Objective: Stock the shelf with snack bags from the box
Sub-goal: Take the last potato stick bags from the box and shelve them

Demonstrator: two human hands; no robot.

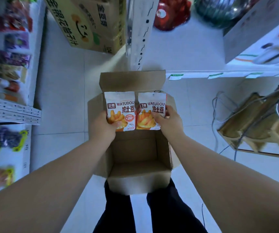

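Tiled floor, cardboard box, glossy bags

Your left bag is white with dark red lettering, orange-yellow fries printed low, and a round orange badge marked 20. Your right bag matches it: white ground, same lettering, same fries print. The box is plain brown card, unprinted inside. The carton is yellow-tan with black characters and an orange fruit motif. The floor is pale grey tile. The upright is white with a row of dark holes. The labels are green and white. Your trousers are black.
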